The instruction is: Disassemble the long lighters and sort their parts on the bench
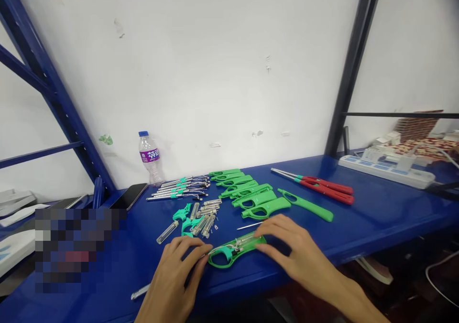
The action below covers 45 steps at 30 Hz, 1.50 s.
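Note:
Near the table's front edge lies an opened green lighter shell [248, 250] of the long-nosed kind. Inside it sit a teal trigger [225, 252], thin wires and a clear fuel tank [245, 239]. My left hand [175, 268] pinches the nozzle end, and a metal tube [140, 292] pokes out beyond that hand. Fingers of my right hand [297, 246] close on the handle end and the tank's tip. A thin metal rod [249, 226] lies just behind, partly covered by my right hand.
Behind are several green shells [256, 199], metal nozzles with wires [181, 188], loose clear tanks [208, 222] and teal triggers [182, 212]. Two red lighters [324, 188] lie to the right, before a power strip [387, 170]. A bottle [149, 158] and a phone [129, 196] stand left.

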Motion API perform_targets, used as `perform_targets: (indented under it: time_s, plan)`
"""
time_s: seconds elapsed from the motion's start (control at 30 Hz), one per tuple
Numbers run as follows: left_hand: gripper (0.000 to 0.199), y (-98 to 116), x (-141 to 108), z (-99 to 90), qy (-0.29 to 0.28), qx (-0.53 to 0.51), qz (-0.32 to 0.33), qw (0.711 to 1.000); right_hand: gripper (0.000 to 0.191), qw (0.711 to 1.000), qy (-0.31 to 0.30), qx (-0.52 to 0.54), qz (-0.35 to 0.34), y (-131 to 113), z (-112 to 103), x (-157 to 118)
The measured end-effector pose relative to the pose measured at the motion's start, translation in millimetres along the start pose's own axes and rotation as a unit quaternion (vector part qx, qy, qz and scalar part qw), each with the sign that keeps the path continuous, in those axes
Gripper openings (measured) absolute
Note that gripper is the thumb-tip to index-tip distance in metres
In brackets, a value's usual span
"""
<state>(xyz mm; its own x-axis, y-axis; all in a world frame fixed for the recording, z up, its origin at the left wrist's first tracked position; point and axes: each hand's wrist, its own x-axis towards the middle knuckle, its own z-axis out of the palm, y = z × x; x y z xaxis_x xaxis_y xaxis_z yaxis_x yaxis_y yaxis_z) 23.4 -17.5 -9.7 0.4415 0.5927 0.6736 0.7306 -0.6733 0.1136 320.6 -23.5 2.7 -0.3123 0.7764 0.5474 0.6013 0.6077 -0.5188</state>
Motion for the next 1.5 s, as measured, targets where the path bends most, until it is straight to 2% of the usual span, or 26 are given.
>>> perform_targets:
  time_s: [0.07,0.13,0.27,0.4,0.57,0.8,1.0,1.13,1.23,1.33,1.43,1.5]
  plan:
    - [0.019,4.1,7.9,3.6,-0.010,-0.006,0.006,1.000,0.019,0.999,-0.046,0.010,-0.027,-8.5,6.8,4.8]
    - [0.021,7.2,15.0,7.7,-0.029,-0.001,0.009,1.000,0.021,0.997,-0.059,0.018,-0.036,-11.8,13.8,8.5]
    - [0.023,8.4,21.5,12.5,-0.057,0.004,0.006,0.998,0.013,0.996,-0.066,0.052,-0.038,-7.4,19.4,11.2]
    - [0.018,8.2,21.6,15.0,-0.088,0.007,0.009,0.996,0.006,0.989,-0.092,0.113,-0.005,-2.7,14.5,11.9]
    - [0.012,12.7,22.8,19.4,-0.108,0.037,0.021,0.993,0.007,0.987,-0.101,0.126,0.009,-2.6,12.8,12.7]
    - [0.010,13.3,22.3,18.9,-0.082,0.023,0.009,0.996,0.007,0.987,-0.102,0.122,0.014,-4.0,13.4,12.0]
    - [0.024,16.0,20.8,20.7,-0.060,0.053,0.029,0.996,0.006,0.987,-0.103,0.121,0.015,-2.6,13.1,10.8]
    - [0.027,14.6,19.5,11.8,-0.023,0.063,0.019,0.998,0.007,0.988,-0.099,0.120,0.018,-1.9,13.6,10.6]
    - [0.027,2.0,15.2,-6.3,0.015,0.082,-0.016,0.996,0.007,0.988,-0.097,0.120,0.016,-1.7,14.1,10.6]
    - [0.030,-21.9,9.3,-30.5,0.022,0.112,-0.101,0.988,0.009,0.988,-0.096,0.121,0.014,-0.7,15.2,10.7]
    - [0.028,-47.1,3.6,-49.9,-0.039,0.135,-0.203,0.969,0.010,0.988,-0.090,0.122,0.013,0.6,16.5,10.4]
    - [0.028,-57.9,0.0,-54.9,-0.080,0.138,-0.240,0.958,0.011,0.989,-0.087,0.119,0.010,0.3,16.6,9.9]
